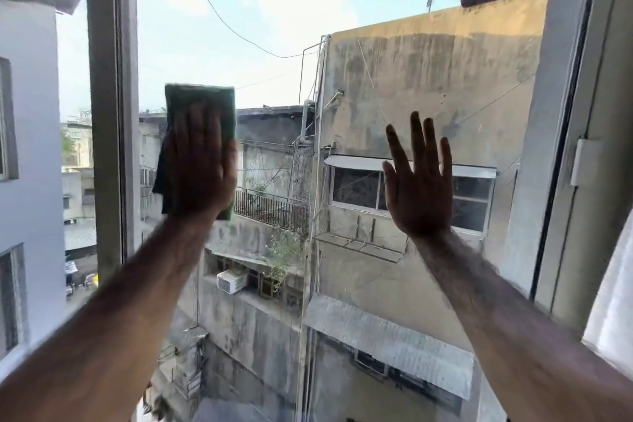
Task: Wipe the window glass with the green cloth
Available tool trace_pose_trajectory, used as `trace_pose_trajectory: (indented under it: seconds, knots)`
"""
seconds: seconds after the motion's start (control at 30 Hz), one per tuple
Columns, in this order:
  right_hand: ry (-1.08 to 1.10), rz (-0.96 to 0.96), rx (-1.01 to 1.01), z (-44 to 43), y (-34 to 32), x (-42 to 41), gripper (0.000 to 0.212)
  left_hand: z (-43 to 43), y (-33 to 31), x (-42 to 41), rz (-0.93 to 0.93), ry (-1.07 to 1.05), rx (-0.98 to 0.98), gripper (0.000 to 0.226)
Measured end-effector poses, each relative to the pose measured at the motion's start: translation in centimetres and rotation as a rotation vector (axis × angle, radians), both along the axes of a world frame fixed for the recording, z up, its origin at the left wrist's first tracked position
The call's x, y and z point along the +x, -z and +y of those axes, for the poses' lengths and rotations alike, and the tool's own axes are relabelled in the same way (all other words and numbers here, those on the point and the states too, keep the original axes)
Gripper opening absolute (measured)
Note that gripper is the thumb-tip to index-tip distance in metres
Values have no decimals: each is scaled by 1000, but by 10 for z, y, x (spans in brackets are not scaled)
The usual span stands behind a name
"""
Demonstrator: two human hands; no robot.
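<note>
Mid-wipe. My left hand [202, 168] is flat on the green cloth [200, 103], fingers extended and together, palm pressing the folded cloth against the window glass [274, 44]. Not a pinch grip: the cloth is held by pressure against the pane, with its top edge showing above my fingertips and a darker corner hanging out past the left side of my palm.

The cloth sits on the left part of the pane, just beside the vertical frame post [111, 96], around mid-height.

My right hand [419, 181] is empty, fingers spread, palm toward the glass on the right part of the pane. It looks like it's bracing there, but I can't tell if it actually touches. The right-side frame [568, 113] and its latch [584, 161] are near it, not in contact.

Judgement: wiping is underway, and the coverage so far can't be read from the glass. Most of the pane to the right and below the cloth looks like it needs passes.

Next move calls for keeping flat palm pressure so the cloth doesn't slip, then sweeping across toward the right hand or down. The right hand needs to clear off before the cloth gets there, or it leaves prints.
</note>
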State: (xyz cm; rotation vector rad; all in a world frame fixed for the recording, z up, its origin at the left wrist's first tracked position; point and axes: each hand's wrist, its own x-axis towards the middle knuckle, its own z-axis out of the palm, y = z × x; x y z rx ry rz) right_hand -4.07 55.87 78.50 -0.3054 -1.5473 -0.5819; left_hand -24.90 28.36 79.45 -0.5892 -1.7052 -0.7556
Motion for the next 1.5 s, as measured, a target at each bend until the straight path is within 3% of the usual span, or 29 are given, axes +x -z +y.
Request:
trace_pose_trajectory:
  seconds: [0.1,0.17,0.3,0.43,0.5,0.6,0.73,0.8,0.87,0.97,1.03,1.13,1.2,1.27,1.37,1.43,1.5]
  knots:
    - [0,8,6,0,-1,0,57,51,-53,41,-38,26,159,61]
    - [-2,5,5,0,0,0,57,89,-50,70,122,64,44,59]
    - [9,1,5,0,-1,3,58,116,42,92,350,185,-382,58]
    - [3,-4,-6,-1,-1,3,59,44,122,44,304,116,-510,60]
    - [-2,-2,-9,-2,-1,2,58,2,121,16,225,61,-470,60]
    - [5,-5,-11,-3,0,2,58,-21,56,-9,66,-60,-280,58]
    - [-16,-12,-12,-3,0,2,57,17,-60,16,-73,-19,92,58]
    - [-15,-5,-5,-2,0,2,57,52,-76,47,3,26,121,57]
    - [-13,1,0,-2,-2,2,57,88,-50,76,177,101,-10,54]
    - [-4,-8,-2,-1,-2,5,58,101,39,92,362,162,-360,57]
    - [-8,-15,-4,1,-1,4,58,72,87,68,369,151,-472,59]
    - [-12,-13,-4,3,-1,1,59,1,118,16,287,52,-462,66]
    - [-8,-4,-7,2,0,-1,59,-33,97,-7,179,-25,-353,70]
    - [-6,3,-6,2,1,-2,59,-40,48,-18,92,-80,-262,59]
    - [-18,0,-5,1,2,-1,59,-8,-46,-3,-55,-10,-36,56]
    - [-24,-8,-3,1,1,0,58,26,-87,23,-62,34,121,59]
    - [-29,-9,7,3,1,0,58,59,-97,50,14,35,103,59]
